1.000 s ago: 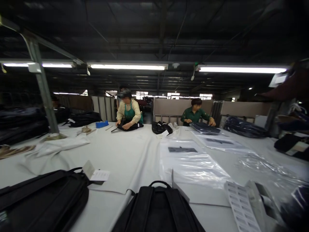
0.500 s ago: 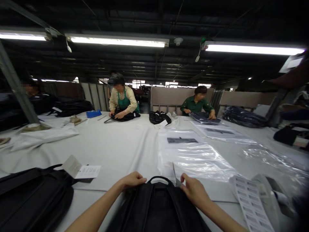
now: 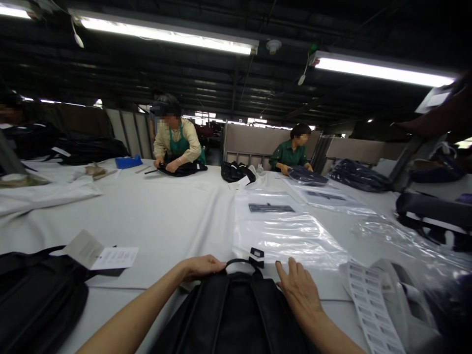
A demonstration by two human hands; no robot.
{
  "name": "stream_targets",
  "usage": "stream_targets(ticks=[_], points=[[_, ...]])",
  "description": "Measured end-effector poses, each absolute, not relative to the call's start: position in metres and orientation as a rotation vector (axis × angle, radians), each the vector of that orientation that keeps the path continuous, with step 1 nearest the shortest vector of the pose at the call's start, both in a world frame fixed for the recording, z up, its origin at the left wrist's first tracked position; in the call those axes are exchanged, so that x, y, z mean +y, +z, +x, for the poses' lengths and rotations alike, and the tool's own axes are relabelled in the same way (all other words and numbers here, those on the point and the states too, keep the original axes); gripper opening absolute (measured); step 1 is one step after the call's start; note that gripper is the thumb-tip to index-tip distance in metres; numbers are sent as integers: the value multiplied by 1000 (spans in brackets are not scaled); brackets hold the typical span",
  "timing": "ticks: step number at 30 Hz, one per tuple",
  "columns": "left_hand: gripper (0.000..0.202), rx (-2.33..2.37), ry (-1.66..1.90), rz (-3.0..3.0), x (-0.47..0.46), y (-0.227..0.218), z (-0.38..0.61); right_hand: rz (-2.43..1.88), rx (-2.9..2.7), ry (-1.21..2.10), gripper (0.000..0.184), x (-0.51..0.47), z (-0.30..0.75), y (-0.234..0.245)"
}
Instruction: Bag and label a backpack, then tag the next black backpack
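Item: black backpack (image 3: 239, 314), six o'clock on the surface (image 3: 177, 211), handle (image 3: 239, 260) toward twelve. Left hand (image 3: 204, 265): fingers pinched its top edge, apparently for steadiness. Right hand (image 3: 298, 285): fingers loosely spread, two o'clock; I saw nothing gripped.

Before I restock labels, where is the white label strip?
In the head view, the white label strip is at lower right, between the right hand and a pale device.

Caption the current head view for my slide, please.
Left hand and right hand flank the handle of a black backpack, with clear plastic bags beyond on a white table.
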State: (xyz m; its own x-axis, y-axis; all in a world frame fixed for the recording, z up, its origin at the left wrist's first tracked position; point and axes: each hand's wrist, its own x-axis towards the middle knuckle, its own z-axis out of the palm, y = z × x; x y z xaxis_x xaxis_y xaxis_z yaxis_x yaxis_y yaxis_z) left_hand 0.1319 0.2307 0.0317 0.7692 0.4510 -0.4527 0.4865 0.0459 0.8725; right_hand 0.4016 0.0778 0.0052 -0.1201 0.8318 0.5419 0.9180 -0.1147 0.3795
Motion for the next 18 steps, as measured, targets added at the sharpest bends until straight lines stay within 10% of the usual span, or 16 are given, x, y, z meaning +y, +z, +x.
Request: stream_targets(ticks=[6, 11, 18], points=[[68, 822, 42, 1613, 236, 34, 141, -2199, -1896, -757, 15, 86, 402, 13], [65, 855, -66, 1660, 249, 44, 183, -2417, -1726, 232, 60, 96, 400, 33], [33, 948, -181, 1577, 249, 29, 254, -1635, -1683, 895, 37, 113, 386, 20]])
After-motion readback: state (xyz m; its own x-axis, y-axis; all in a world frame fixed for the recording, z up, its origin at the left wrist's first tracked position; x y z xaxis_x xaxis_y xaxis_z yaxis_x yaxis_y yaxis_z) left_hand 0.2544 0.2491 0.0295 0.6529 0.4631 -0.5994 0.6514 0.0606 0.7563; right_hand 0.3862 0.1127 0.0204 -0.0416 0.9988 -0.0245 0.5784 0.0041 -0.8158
